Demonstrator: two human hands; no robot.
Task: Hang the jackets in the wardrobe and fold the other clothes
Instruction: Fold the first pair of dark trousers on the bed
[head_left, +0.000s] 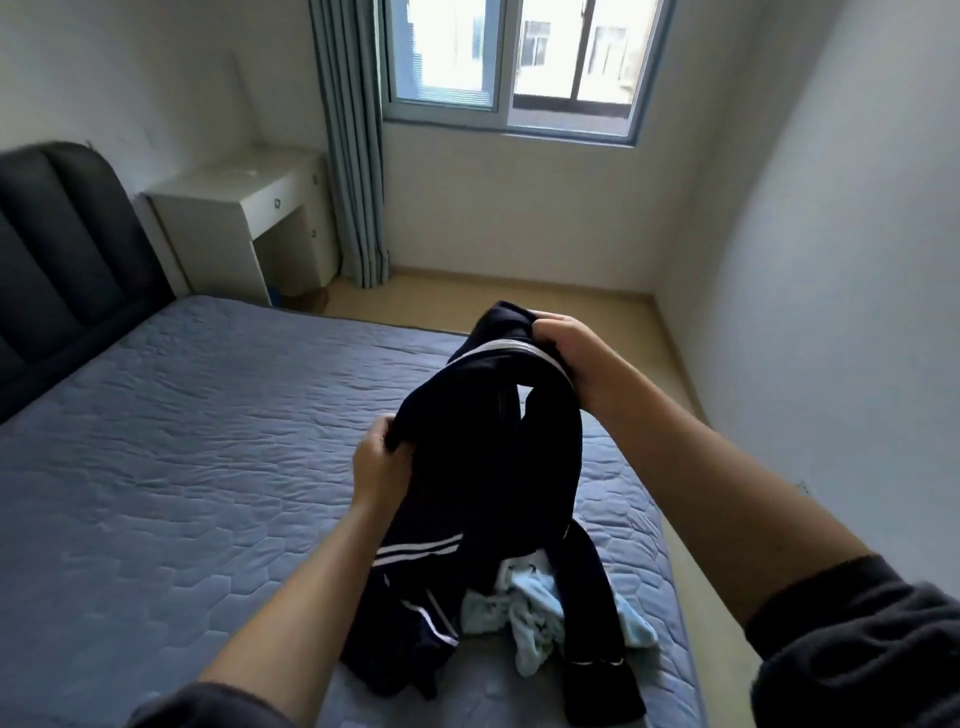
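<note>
I am holding up a dark blue top with white stripes (488, 457) over the bed (208, 441). I think it is a jacket. My left hand (376, 462) pinches one edge of it and my right hand (566, 353) is curled tight round the top part. Its bottom end lies on the bed. Nothing looks hung up or folded yet, so I think the job has just begun. A light blue piece of clothing (535, 608) lies crumpled under the jacket and needs folding. I cannot see the wardrobe or a hanger from here. Past the bed are a white desk (234, 208), a curtain (353, 156) and a window (509, 67). Nothing stands in my way.
</note>
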